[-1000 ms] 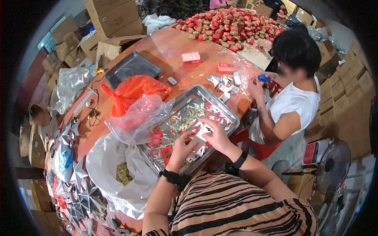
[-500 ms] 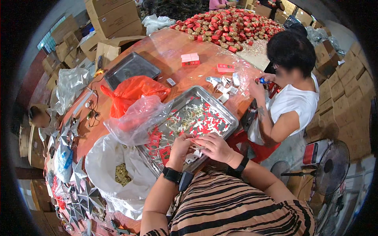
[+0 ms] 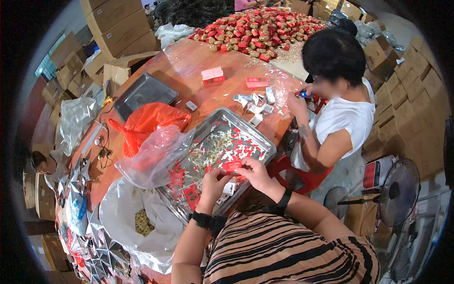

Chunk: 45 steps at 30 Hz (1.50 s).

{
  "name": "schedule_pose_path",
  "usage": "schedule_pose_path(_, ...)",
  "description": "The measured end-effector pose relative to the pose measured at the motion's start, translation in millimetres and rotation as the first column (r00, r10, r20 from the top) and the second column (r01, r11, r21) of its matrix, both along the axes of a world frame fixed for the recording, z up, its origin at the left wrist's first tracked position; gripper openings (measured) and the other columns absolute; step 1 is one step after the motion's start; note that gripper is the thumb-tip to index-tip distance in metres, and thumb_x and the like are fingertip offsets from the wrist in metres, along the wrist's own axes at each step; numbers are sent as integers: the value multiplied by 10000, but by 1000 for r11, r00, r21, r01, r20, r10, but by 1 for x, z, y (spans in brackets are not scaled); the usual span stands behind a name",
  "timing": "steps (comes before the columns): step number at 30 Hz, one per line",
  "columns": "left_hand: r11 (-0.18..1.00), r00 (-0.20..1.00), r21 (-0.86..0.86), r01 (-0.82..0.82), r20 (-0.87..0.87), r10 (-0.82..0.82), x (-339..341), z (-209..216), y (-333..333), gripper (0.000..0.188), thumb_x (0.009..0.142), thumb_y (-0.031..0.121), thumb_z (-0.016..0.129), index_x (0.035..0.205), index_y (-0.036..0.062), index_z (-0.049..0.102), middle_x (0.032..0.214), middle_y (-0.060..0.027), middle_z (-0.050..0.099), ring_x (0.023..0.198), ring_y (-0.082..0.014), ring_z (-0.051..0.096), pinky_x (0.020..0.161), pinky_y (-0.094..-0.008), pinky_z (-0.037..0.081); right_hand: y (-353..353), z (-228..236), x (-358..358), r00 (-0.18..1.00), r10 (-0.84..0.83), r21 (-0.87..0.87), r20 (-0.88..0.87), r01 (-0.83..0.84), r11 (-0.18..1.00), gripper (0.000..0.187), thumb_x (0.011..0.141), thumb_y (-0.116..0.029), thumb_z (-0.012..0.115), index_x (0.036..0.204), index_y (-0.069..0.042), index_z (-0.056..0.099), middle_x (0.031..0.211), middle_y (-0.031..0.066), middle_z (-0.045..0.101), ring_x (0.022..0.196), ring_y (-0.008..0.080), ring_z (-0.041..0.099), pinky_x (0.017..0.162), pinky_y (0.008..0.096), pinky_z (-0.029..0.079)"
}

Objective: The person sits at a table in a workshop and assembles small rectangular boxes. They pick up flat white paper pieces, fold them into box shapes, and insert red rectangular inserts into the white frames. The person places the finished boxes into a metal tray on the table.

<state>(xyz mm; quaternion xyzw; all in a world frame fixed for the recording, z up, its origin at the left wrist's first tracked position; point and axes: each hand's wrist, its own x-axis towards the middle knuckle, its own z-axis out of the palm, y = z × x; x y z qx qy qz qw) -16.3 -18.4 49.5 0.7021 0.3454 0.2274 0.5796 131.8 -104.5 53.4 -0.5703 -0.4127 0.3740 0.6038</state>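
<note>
Between my two hands, over the near part of a metal tray (image 3: 252, 128), is a small red printed card (image 3: 231, 166). My left hand (image 3: 214, 186) pinches its left end, and my right hand (image 3: 257, 176) grips the right end. Small red and white paper pieces (image 3: 243, 146) lie scattered in the tray, mixed with pale gold shreds (image 3: 208, 152). More red cards (image 3: 191, 196) are heaped in the near left of the tray, beside my left hand. White card pieces (image 3: 229, 190) lie under my hands.
Left of the tray stand a white sack (image 3: 116, 208) and a red plastic bag (image 3: 150, 117). Farther off are a dark tray (image 3: 145, 94) and a pile of red and gold items (image 3: 255, 33). At the right sits a co-worker (image 3: 338, 128) in white; a fan (image 3: 399, 191) stands nearby.
My hands have spread apart slightly, and the red card now shows flat between them. My view has shifted, so the table appears farther left.
</note>
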Motion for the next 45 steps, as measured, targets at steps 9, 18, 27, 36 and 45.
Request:
schedule_pose_path(9, 988, 997, -132, -75, 2, 76, 23, -21, 3, 123, 777, 102, 641, 796, -16, 611, 657, -45, 613, 575, -85, 551, 525, -225, 438, 8, -8, 31, 991, 136, -139, 6, -134, 981, 45, 786, -42, 622, 761, -8, 606, 676, 29, 611, 622, 53, 554, 534, 215, 436)
schedule_pose_path(18, 952, 953, -107, -288, -133, 273, -16, -33, 23, 217, 758, 133, 661, 897, -25, 606, 702, -51, 606, 598, -109, 557, 545, -245, 462, 66, -60, 204, 451, -115, -109, 885, 439, 892, 116, 744, -168, 626, 784, -59, 617, 679, 160, 595, 676, 326, 596, 582, 411, 450)
schedule_pose_path(27, 919, 826, 181, -351, -402, 395, -68, -53, 8, 163, 720, 39, 630, 863, -35, 610, 767, -99, 646, 687, -153, 616, 634, -267, 484, 114, -78, 100, 603, 264, -187, 753, -189, 964, 94, 714, -154, 567, 701, -76, 618, 774, 107, 581, 757, 301, 574, 661, 407, 457)
schedule_pose_path(36, 869, 815, 298, -395, -323, 481, -80, -65, -1, 162, 710, 77, 630, 847, -10, 628, 734, -130, 631, 664, -180, 613, 619, -290, 474, 103, -113, 47, 315, 589, -472, 745, -374, 798, 168, 620, -178, 658, 621, -57, 541, 661, 89, 544, 702, 290, 569, 599, 407, 439)
schedule_pose_path(45, 893, 768, 448, 47, -588, 255, -41, -42, 12, 479, 646, 133, 690, 1105, 129, 556, 994, -118, 521, 924, -289, 534, 739, -389, 466, 95, -68, 62, 809, 587, -432, -43, -545, 719, 87, 802, -69, 604, 753, -6, 569, 651, 46, 599, 512, 110, 583, 446, 237, 447)
